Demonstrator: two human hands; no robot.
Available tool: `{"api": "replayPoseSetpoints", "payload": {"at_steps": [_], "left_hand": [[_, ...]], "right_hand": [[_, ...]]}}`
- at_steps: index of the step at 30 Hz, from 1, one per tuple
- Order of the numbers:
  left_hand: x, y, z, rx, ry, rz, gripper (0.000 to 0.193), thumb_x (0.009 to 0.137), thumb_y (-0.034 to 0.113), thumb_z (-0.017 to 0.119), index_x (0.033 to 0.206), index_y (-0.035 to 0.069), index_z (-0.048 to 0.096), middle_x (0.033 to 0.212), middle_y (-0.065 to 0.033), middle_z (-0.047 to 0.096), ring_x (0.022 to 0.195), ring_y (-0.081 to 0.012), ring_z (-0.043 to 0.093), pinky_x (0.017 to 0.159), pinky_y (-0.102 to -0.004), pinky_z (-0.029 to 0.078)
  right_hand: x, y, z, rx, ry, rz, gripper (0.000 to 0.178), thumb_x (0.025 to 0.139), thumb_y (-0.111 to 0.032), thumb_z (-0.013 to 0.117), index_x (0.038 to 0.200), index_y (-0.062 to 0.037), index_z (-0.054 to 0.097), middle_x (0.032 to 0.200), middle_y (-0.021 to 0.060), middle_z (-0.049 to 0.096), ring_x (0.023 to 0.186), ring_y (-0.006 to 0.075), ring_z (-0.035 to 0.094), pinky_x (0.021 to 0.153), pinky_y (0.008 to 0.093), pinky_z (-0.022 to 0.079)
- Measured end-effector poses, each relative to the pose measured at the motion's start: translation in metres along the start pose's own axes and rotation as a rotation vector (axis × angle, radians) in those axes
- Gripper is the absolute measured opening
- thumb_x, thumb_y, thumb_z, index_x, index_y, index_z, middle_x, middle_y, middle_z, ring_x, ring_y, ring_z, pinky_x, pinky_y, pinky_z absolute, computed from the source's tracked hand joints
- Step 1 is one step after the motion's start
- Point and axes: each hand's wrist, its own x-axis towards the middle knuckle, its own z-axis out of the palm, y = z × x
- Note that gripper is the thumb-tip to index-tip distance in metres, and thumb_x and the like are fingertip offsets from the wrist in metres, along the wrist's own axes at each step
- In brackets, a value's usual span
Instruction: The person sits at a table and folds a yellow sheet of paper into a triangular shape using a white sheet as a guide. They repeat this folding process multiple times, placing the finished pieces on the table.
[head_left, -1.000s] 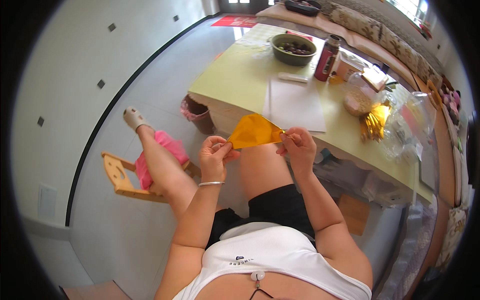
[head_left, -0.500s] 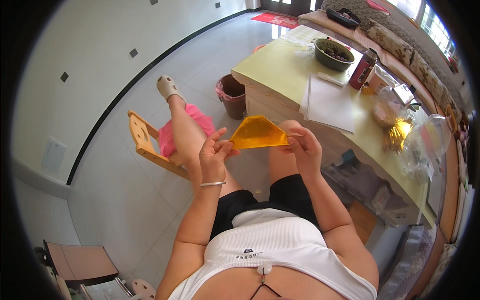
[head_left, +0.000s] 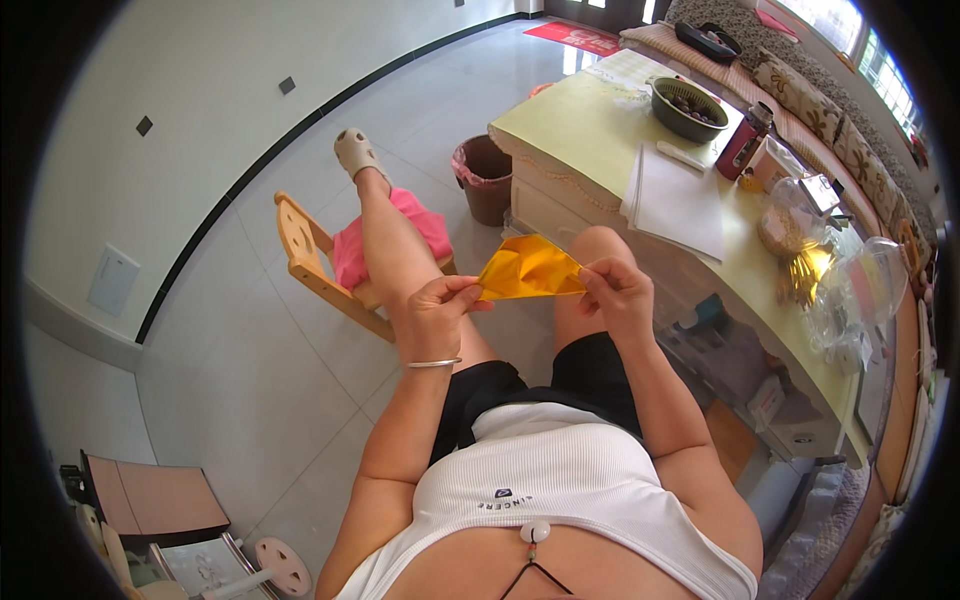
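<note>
Between my two hands a folded sheet of shiny gold foil paper (head_left: 530,268) is held up above my lap, its lower edge the longest and its top narrower. My left hand (head_left: 442,308) pinches its left corner; a silver bangle circles that wrist. The right corner sits between the thumb and fingers of my right hand (head_left: 615,292). Creases and dents show across the foil's face. More gold foil (head_left: 805,272) lies on the table to the right, beside clear plastic bags (head_left: 862,295).
On the yellow-topped table (head_left: 560,120) are white paper sheets (head_left: 675,205), a green basket (head_left: 690,110) of dark round items and a dark red flask (head_left: 742,140). A brown bin (head_left: 487,185) stands beside it. My left leg rests over a wooden chair (head_left: 305,235) with pink cloth (head_left: 425,225).
The foil was flat and smooth; now it is bent and wrinkled. My left hand's fingers have closed in on its corner. The whole view has shifted slightly.
</note>
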Motion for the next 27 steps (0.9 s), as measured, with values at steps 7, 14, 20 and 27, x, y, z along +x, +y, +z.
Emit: {"api": "replayPoseSetpoints", "payload": {"at_steps": [7, 14, 20, 27], "left_hand": [[0.003, -0.002, 0.000, -0.015, 0.018, -0.052, 0.007, 0.091, 0.002, 0.070, 0.096, -0.002, 0.071, 0.080, -0.0082, 0.069, 0.063, -0.0177, 0.068, 0.062, -0.0283, 0.061], [-0.004, 0.003, 0.018, 0.089, 0.106, -0.066, 0.006, 0.092, 0.001, 0.068, 0.096, -0.002, 0.071, 0.085, -0.0084, 0.069, 0.068, -0.0182, 0.069, 0.065, -0.0280, 0.062], [-0.009, -0.010, 0.013, 0.039, 0.015, -0.085, 0.011, 0.092, -0.001, 0.067, 0.102, -0.004, 0.068, 0.091, -0.0134, 0.072, 0.077, -0.0226, 0.073, 0.072, -0.0310, 0.062], [-0.002, -0.025, 0.033, -0.024, -0.023, -0.144, 0.010, 0.091, -0.001, 0.068, 0.101, 0.000, 0.068, 0.085, -0.0065, 0.069, 0.068, -0.0143, 0.067, 0.064, -0.0239, 0.055]], "right_hand": [[-0.003, -0.005, 0.002, -0.023, -0.007, -0.012, 0.005, 0.095, -0.003, 0.065, 0.095, 0.0014, 0.068, 0.074, 0.0046, 0.067, 0.058, 0.0093, 0.065, 0.054, 0.0197, 0.052], [0.000, -0.003, -0.006, 0.005, -0.006, 0.020, 0.004, 0.095, -0.001, 0.064, 0.097, 0.0012, 0.067, 0.078, 0.0054, 0.068, 0.059, 0.0099, 0.065, 0.054, 0.0207, 0.053], [-0.003, 0.000, -0.015, -0.008, 0.005, 0.067, 0.004, 0.095, 0.001, 0.062, 0.096, 0.0017, 0.066, 0.079, 0.0060, 0.068, 0.062, 0.0097, 0.065, 0.056, 0.0214, 0.053], [0.004, 0.002, -0.033, 0.161, 0.091, -0.007, 0.008, 0.093, -0.005, 0.069, 0.099, -0.0011, 0.068, 0.083, 0.0049, 0.070, 0.063, 0.0086, 0.064, 0.050, 0.0169, 0.043]]}}
